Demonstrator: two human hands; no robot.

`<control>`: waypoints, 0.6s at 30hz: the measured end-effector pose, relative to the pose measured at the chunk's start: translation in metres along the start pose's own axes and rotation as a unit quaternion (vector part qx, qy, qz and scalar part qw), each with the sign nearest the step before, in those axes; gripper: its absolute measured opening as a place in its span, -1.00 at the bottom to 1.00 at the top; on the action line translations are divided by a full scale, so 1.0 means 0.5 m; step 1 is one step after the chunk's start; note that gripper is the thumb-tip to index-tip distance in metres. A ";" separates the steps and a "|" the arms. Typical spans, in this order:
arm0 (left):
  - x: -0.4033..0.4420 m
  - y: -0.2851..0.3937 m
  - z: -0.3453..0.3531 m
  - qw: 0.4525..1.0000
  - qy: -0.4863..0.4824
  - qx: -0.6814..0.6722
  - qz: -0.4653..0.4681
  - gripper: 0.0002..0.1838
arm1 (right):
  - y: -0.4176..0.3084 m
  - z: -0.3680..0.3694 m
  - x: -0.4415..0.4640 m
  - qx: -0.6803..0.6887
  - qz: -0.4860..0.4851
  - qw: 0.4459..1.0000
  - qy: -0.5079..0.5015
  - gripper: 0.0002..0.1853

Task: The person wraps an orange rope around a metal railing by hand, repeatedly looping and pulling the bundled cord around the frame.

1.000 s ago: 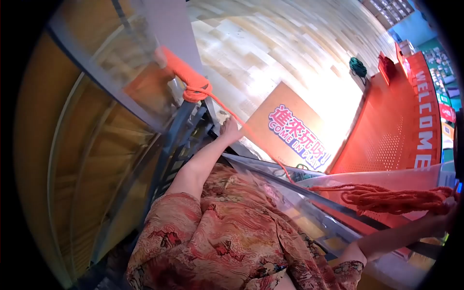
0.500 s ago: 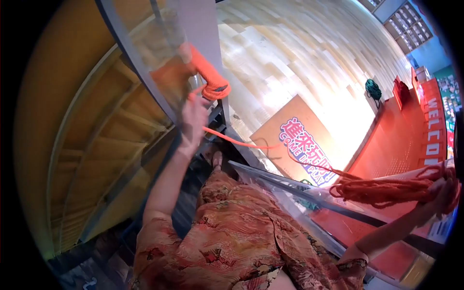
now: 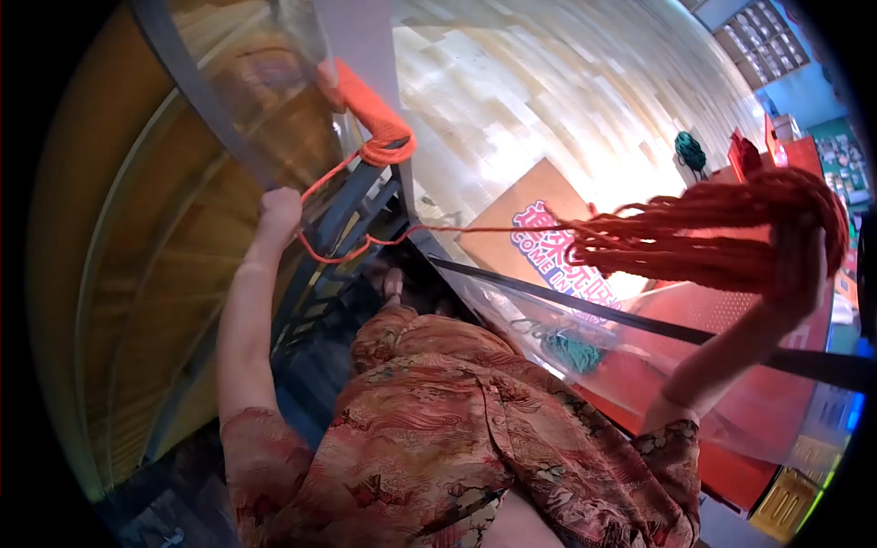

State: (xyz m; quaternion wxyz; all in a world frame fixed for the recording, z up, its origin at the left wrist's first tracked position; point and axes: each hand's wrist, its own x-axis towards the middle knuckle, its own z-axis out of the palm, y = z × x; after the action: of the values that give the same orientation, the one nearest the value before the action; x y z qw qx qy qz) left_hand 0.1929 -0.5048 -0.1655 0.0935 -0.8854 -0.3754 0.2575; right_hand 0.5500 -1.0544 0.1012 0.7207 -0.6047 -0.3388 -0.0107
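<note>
My left hand is closed on the orange cord, left of the railing post. From it the cord rises to the orange wrapping wound around the rail, and a slack loop hangs below the hand. The line then runs right across the gate opening to a thick red cord bundle. My right hand holds this bundle up at its right end, above the dark rail of the clear panel, with the loops draped over the hand.
A dark rail tops a clear panel in front of me. Beyond lie a brown mat with printed letters and a red bench. Green cord shows behind the panel; another green bundle hangs farther off. Wooden steps are at left.
My left hand has moved from beside the post out to the left, drawing the cord into a loop. My right hand has lifted the red bundle higher.
</note>
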 end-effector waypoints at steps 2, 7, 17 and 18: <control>-0.056 0.026 -0.052 0.999 -0.028 -0.007 0.039 -0.75 | 0.010 0.097 -0.023 -0.062 -0.043 0.997 0.032 -0.58; -0.168 0.149 -0.296 0.830 0.080 -0.447 0.322 -0.46 | -0.004 0.266 0.000 0.085 0.074 0.969 -0.221 -0.53; -0.232 0.345 -0.580 0.424 -0.078 -0.666 0.609 0.16 | 0.038 0.426 0.023 -0.099 -0.185 0.867 -0.453 -0.40; -0.225 0.336 -0.584 0.491 -0.146 -0.646 0.566 0.15 | 0.014 0.408 0.035 -0.157 0.133 0.831 -0.517 -0.48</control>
State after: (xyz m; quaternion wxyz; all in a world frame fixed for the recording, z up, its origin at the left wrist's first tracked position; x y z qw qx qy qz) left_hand 0.3841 -0.6948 0.0658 -0.7270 -0.6697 0.1366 0.0659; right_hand 0.4696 -0.8663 0.1120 0.3300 -0.6661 -0.5722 0.3464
